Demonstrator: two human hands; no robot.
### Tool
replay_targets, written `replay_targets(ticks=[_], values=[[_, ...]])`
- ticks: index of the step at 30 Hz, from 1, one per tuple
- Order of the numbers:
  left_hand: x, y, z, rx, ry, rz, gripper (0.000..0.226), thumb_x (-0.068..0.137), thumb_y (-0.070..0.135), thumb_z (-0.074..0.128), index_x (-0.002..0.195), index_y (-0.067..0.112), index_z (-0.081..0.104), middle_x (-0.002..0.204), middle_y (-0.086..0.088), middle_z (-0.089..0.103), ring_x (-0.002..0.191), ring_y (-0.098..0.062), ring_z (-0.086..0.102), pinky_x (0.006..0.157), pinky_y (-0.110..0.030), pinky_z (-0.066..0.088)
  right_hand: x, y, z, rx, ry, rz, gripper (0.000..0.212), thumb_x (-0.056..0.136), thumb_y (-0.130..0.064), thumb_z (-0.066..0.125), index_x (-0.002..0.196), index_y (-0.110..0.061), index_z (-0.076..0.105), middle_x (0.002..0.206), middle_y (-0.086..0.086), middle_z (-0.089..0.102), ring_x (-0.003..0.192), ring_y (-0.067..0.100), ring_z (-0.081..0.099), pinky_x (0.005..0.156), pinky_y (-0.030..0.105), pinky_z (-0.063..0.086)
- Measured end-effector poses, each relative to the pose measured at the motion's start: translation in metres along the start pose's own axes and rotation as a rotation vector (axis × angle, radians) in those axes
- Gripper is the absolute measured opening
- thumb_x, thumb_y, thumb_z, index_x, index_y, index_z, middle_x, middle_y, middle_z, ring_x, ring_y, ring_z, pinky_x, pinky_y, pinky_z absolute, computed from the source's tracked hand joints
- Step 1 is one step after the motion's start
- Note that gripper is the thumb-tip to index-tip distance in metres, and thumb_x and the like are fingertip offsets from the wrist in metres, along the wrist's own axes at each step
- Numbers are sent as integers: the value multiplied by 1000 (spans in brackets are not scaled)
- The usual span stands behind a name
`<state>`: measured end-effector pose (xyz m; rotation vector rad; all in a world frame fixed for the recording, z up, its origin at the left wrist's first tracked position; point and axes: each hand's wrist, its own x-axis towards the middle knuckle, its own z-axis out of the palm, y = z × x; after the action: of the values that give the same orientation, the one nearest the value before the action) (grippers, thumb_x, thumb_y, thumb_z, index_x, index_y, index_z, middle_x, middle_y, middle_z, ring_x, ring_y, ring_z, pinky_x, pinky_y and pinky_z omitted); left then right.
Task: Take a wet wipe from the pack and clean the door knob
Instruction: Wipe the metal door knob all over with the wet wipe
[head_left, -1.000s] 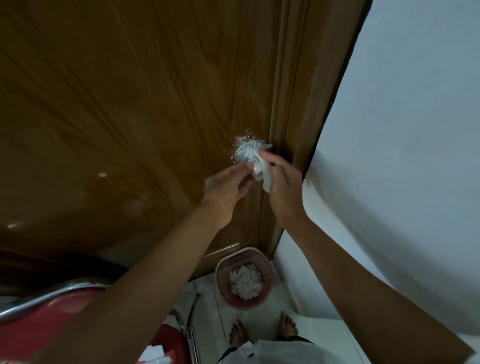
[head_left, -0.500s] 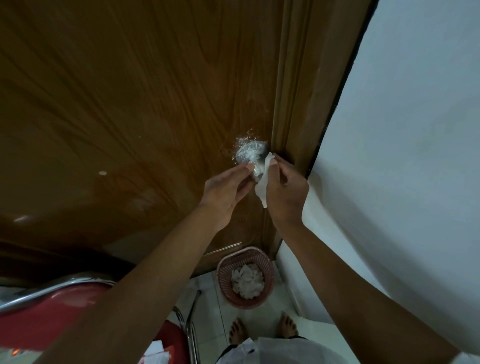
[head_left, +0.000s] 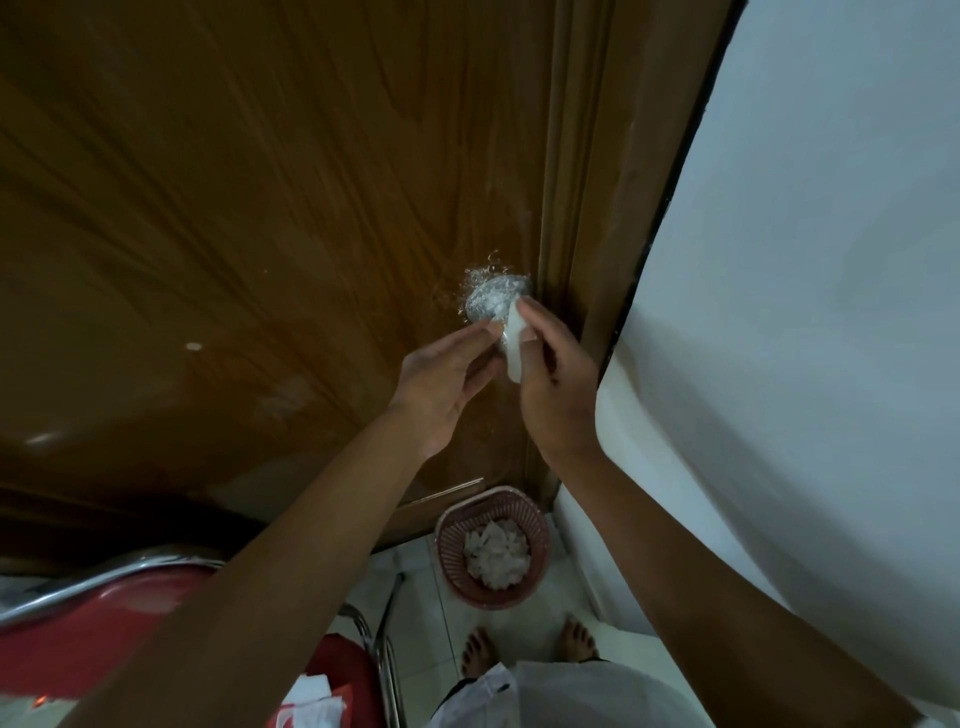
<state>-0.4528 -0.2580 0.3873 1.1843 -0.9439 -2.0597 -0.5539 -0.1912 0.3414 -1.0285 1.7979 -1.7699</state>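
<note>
A round silver door knob (head_left: 491, 301), speckled with white foam, sticks out of the brown wooden door (head_left: 260, 208) near its right edge. My right hand (head_left: 558, 384) pinches a folded white wet wipe (head_left: 513, 343) and presses it against the knob's near right side. My left hand (head_left: 441, 384) reaches up from the left, its straight fingertips touching the knob's lower left side beside the wipe. The knob's underside is hidden by my fingers. The wipe pack is partly visible at the bottom (head_left: 311, 704) on the red chair.
A pink mesh waste basket (head_left: 493, 551) with crumpled white wipes stands on the tiled floor below the knob. A red chair with a chrome frame (head_left: 104, 618) sits at the lower left. The white wall (head_left: 805, 312) runs along the right. My bare feet (head_left: 524, 649) stand below.
My right hand has slid the wipe down from the knob's top to its near right side. My left hand has stayed on the knob.
</note>
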Motion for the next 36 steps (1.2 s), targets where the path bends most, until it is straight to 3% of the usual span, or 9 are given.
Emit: replay_targets(ticks=[4,8,13,18,22,27,30,33,36], values=[[0,-1,1,11,3,7,21,91,13,72,110,9,74,102,-5,78,98,-14,73,88,-26,59,4,2,-1,74,-10,173,37,106,-34,41,138,-28,59,138,-3,62,124,11,58,103,38,54],[1,0,0,20,-3,6,24,91,15,72,114,7,74,101,-6,78,95,-15,73,87,-26,59,1,-10,1,1,-36,-17,37,105,-20,43,139,-16,58,143,0,59,132,6,52,106,19,45],[0,2,1,17,2,8,17,90,13,72,107,9,75,97,-5,78,94,-14,74,85,-24,60,4,7,2,71,-25,135,38,108,-25,38,141,-23,56,141,1,59,127,13,56,106,44,51],[-2,2,-1,22,-16,10,23,91,14,71,113,8,75,99,-5,77,97,-15,73,89,-28,59,0,-3,5,-91,-16,-101,35,105,-19,43,137,-16,59,139,-2,60,130,7,53,107,29,48],[-2,2,1,26,4,6,18,90,13,72,107,9,75,99,-5,78,96,-14,74,87,-26,60,5,0,5,72,21,153,36,108,-27,41,138,-21,59,132,-3,64,119,8,60,100,34,55],[-3,2,1,16,-1,10,16,93,13,71,107,10,76,96,-4,79,92,-13,74,83,-25,60,1,-3,5,-124,11,-139,35,105,-22,45,135,-14,62,137,1,63,128,10,57,105,37,53],[-4,2,2,33,21,31,16,93,13,71,108,10,76,98,-3,78,93,-13,74,86,-26,60,4,-2,4,-111,27,-40,36,106,-23,43,137,-18,60,137,0,63,126,9,57,103,35,53],[-3,1,2,225,104,171,17,95,15,70,111,14,76,97,4,78,95,-10,74,88,-28,59,3,-7,6,-254,42,-214,31,104,-15,49,131,-10,65,133,5,64,125,9,57,104,27,52],[-6,2,-4,797,179,667,18,97,16,66,112,16,76,96,10,75,89,7,68,82,-22,59,5,0,9,-421,42,-465,29,102,-13,54,123,-1,69,128,13,67,124,20,60,104,30,51]])
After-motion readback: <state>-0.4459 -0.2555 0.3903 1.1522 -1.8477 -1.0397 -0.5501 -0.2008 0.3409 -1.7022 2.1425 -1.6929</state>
